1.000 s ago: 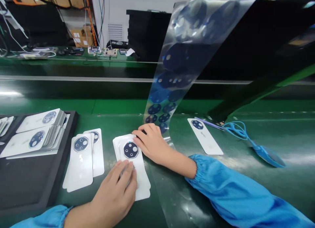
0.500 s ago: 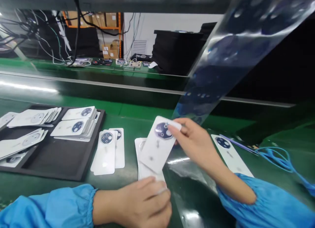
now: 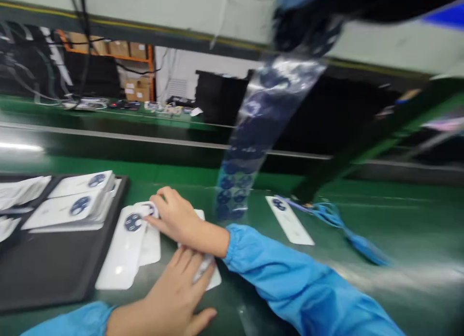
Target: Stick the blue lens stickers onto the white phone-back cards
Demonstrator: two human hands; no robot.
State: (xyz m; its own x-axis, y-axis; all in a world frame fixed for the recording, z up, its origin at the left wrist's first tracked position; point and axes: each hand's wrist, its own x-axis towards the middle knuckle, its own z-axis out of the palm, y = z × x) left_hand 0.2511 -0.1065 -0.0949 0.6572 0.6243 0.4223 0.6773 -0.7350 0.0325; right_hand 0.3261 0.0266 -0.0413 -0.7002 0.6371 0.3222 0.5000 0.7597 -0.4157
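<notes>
My right hand is reaching across to the left, its thumb and fingers closed on the top corner of a white phone back cover with a dark round camera patch. That cover lies over another white cover, beside the black tray. Below my right wrist, my left hand rests with fingers stretched out over a stack of white covers. Hand and forearm hide most of this stack. Blur covers the spot between the left fingers.
A black tray with stacked white covers stands at left. A clear film strip of dark round patches hangs down at centre. At right lie a single cover, a purplish tool and a blue cord.
My right hand has carried the cover left, from above the central stack to the pair beside the tray. My left hand has moved left, its fingers straightening. The view has shifted right.
</notes>
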